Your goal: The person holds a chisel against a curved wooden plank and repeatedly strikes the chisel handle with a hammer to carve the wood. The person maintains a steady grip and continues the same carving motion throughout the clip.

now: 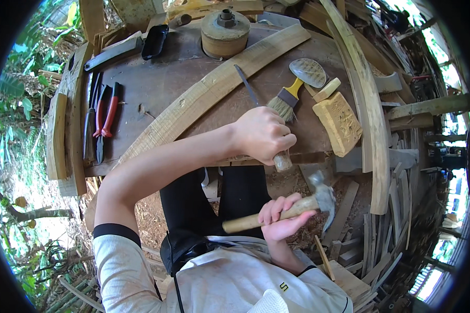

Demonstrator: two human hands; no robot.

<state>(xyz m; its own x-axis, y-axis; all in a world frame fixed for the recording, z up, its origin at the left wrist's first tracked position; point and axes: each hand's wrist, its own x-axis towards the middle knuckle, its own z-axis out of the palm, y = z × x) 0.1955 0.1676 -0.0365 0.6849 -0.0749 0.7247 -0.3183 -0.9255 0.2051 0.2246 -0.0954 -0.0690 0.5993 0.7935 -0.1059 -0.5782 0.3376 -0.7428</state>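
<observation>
Over the workbench edge, my left hand (263,135) is closed around a wooden handle (283,160), whose butt points down. A thin metal strip (245,82) runs from behind that fist across the board; I cannot tell if it joins the handle. Lower right, my right hand (280,216) grips the wooden shaft of a claw hammer (324,201), its head to the right. Beyond my left fist lie a yellow-handled paintbrush (287,98), an oval textured piece (308,72) and a carved wooden block (337,125). A long curved board (193,100) lies diagonally across the bench.
The brown bench (156,78) bears red-handled pliers (109,112), a black tray (154,43) and a round block with a bolt (224,41). Long strips (368,120) line its right side. Wood offcuts (386,235) pile at lower right; plants (21,104) grow at left.
</observation>
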